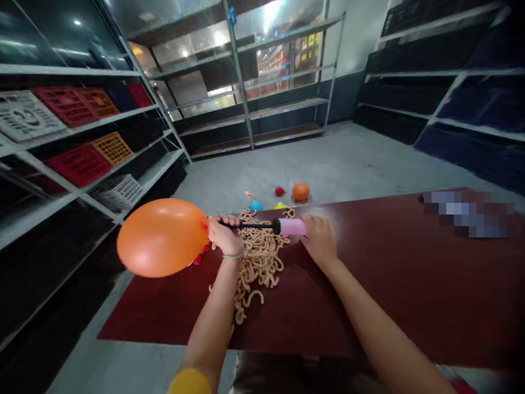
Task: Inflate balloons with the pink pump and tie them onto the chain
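My left hand (224, 234) is closed around the neck of an inflated orange balloon (162, 237), pinching it onto the black nozzle of a hand pump. My right hand (320, 236) grips the pump's pink barrel (292, 226), held level above the dark red table (402, 284). The balloon hangs out past the table's left edge. A heap of beige, uninflated long balloons (259, 257) lies on the table under the pump.
On the grey floor beyond the table lie a small orange balloon (301, 191), a blue one (256, 206), a red one (279, 191) and a yellow one. Metal shelving with red, orange and white crates (82, 158) stands at left; dark shelves at right.
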`<state>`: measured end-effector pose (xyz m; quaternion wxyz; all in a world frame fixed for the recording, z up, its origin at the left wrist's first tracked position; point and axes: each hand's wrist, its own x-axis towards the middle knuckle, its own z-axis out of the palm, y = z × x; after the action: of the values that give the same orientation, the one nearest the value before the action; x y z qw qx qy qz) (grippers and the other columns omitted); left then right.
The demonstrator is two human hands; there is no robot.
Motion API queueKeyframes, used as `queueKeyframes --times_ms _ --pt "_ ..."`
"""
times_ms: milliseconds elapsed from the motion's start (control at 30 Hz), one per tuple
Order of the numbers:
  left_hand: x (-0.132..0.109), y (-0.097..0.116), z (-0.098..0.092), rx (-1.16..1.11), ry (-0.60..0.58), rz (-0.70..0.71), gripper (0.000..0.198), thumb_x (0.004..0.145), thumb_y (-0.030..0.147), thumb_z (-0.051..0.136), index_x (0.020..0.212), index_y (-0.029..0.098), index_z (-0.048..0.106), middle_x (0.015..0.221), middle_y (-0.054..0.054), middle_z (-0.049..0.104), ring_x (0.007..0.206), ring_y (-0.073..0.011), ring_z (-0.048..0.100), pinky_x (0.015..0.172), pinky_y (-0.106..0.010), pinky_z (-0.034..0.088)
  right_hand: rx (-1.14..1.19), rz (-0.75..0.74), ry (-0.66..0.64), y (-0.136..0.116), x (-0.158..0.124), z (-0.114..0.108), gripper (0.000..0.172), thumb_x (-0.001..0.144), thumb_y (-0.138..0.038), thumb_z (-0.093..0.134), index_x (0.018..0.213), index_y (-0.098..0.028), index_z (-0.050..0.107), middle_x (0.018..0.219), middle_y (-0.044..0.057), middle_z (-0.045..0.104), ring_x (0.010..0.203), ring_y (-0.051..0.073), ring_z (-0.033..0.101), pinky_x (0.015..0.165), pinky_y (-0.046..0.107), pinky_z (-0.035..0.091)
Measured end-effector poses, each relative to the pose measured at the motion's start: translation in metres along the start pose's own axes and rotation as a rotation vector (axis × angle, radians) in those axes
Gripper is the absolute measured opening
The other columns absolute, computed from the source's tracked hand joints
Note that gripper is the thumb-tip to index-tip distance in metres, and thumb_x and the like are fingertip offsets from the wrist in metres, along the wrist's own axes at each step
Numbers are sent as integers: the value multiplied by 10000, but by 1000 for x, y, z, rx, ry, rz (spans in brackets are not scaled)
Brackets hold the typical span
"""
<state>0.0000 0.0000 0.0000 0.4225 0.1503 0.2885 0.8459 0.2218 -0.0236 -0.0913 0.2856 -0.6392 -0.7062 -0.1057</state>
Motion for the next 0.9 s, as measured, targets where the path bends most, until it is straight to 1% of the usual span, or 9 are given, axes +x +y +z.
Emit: queueKeyframes --times_ms 100,167,300,367,467,567,700,833,900 --pt "-6 -8 -3 3 -22 107 167 791 170 451 675 207 336 520 73 334 402 -66 326 412 -228 249 55 -11 -37 -24 -8 0 451 776 -200 649 1215 -234 551 1101 69 629 1020 273 504 850 381 372" --pt "-14 -21 -6 31 -67 129 179 822 195 441 675 212 340 513 70 349 393 -68 344 408 -229 262 107 -15 -44 -35 -12 2 478 785 -222 652 1247 -245 532 1121 73 631 1021 275 511 830 377 382" --pt "-24 -53 -11 97 -190 76 225 892 298 442 694 216 376 513 62 410 399 -81 412 431 -231 350 196 -34 -17 -37 -16 6 489 816 -230 630 1286 -247 499 1144 69 640 992 260 542 798 361 415" --pt "-21 -58 -10 118 -216 52 264 899 380 472 710 214 392 527 65 426 413 -82 437 457 -234 400 195 -91 5 -33 -15 6 487 836 -264 623 1305 -254 492 1158 76 637 992 261 550 797 367 428" --pt "-10 -53 -8 175 -205 31 319 872 472 522 731 207 413 552 63 460 445 -88 487 495 -243 453 208 -137 44 -30 -15 7 471 863 -318 608 1315 -248 497 1214 91 610 1036 261 547 834 375 445" --pt "-3 -42 -6 241 -183 22 342 867 508 520 746 199 434 578 40 507 481 -110 535 517 -263 479 235 -139 63 -33 -17 9 492 886 -330 581 1358 -247 469 1259 99 586 1092 265 531 881 380 447" --pt "-3 -32 -4 234 -96 49 325 885 508 485 783 205 427 635 26 531 521 -122 559 558 -290 510 226 -166 66 -38 -19 9 492 905 -338 550 1380 -250 456 1268 103 587 1096 274 530 888 389 445" --pt "-1 -18 -5 169 -122 79 296 894 474 484 784 210 406 633 38 515 533 -122 573 628 -321 530 216 -178 55 -34 -19 6 491 909 -340 542 1383 -242 460 1259 107 588 1094 269 528 895 382 440" --pt "7 -6 -7 174 -100 126 303 898 474 477 774 209 401 620 41 513 545 -124 589 663 -332 537 210 -175 40 -28 -18 4 491 907 -343 544 1381 -246 465 1250 108 590 1093 270 523 898 382 435"
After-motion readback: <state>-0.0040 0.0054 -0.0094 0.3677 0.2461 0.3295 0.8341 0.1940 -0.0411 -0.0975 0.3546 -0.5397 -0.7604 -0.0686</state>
